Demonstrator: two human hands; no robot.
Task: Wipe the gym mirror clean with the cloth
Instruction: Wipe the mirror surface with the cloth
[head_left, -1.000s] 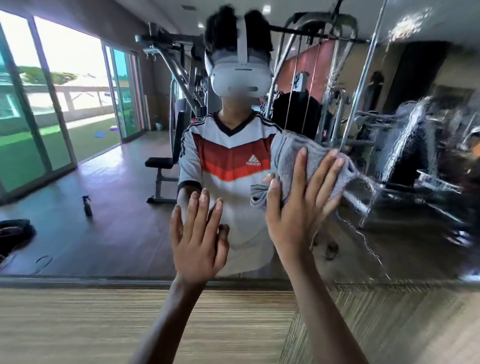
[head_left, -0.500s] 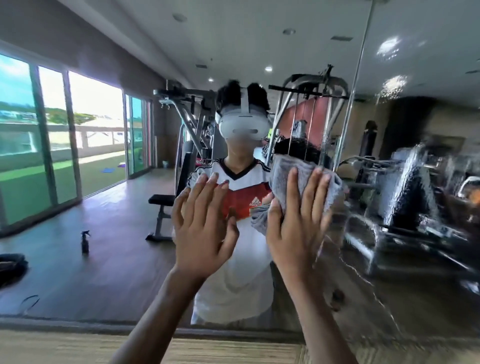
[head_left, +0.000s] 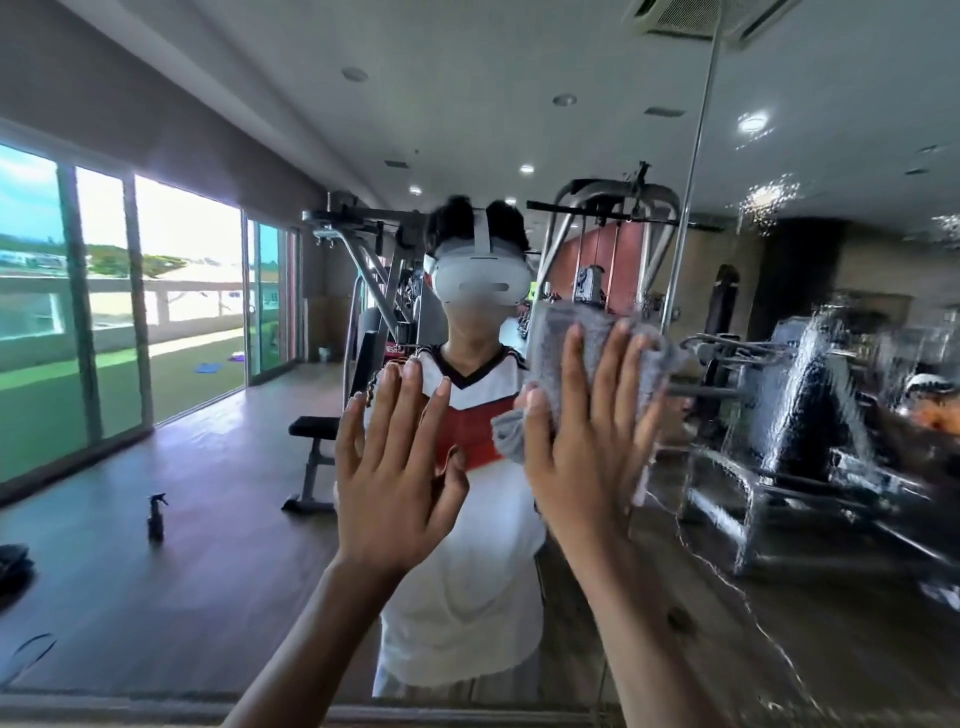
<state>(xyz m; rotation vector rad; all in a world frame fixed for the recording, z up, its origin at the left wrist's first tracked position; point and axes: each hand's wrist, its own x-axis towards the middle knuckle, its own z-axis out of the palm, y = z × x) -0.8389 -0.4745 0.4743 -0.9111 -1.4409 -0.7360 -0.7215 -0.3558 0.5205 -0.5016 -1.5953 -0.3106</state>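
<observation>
The gym mirror fills the view; its right part is streaked with wet smears and drips. My right hand presses a grey cloth flat against the glass near the middle, fingers spread over it. The cloth sticks out above and to the right of the fingers. My left hand lies flat on the glass just left of it, fingers apart, holding nothing.
The mirror reflects me in a white and red shirt, weight machines, a bench and a dark spray bottle standing on the wooden floor. A vertical seam divides the mirror panels. The mirror's bottom edge runs along the frame's foot.
The view has tilted upward. Both hands have moved up the glass, the right hand sliding the cloth higher; the floor strip below the mirror has dropped out of view.
</observation>
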